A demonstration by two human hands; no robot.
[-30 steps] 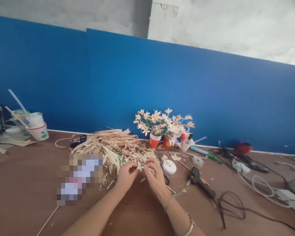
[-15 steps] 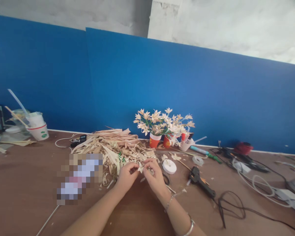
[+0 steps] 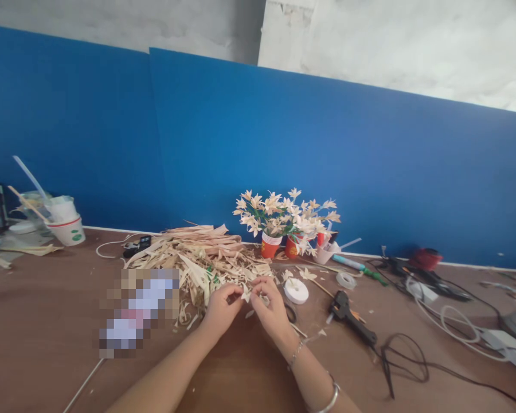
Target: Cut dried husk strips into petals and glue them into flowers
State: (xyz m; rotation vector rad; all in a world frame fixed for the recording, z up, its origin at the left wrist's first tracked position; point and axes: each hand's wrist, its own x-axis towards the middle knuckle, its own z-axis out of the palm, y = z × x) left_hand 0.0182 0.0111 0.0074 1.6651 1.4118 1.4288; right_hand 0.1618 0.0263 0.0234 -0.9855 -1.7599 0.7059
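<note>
Between my two hands is a small pale flower (image 3: 246, 293) with pointed petals, held just above the table. My left hand (image 3: 223, 308) pinches it from the left with thumb and forefinger. From the right, the fingertips of my right hand (image 3: 270, 304) close on its other side; part of the flower is hidden behind them. A heap of dried husk strips (image 3: 198, 252) lies just beyond my left hand. Close to my right hand are a roll of white tape (image 3: 296, 291) and a loose finished flower (image 3: 307, 274).
Paper cups (image 3: 270, 245) of similar flowers stand at the back. Right of my hands lies a black glue gun (image 3: 348, 318) with its cord (image 3: 406, 361). A blurred-out object (image 3: 140, 312) with a white cable is at left. A white cup (image 3: 67, 229) stands far left.
</note>
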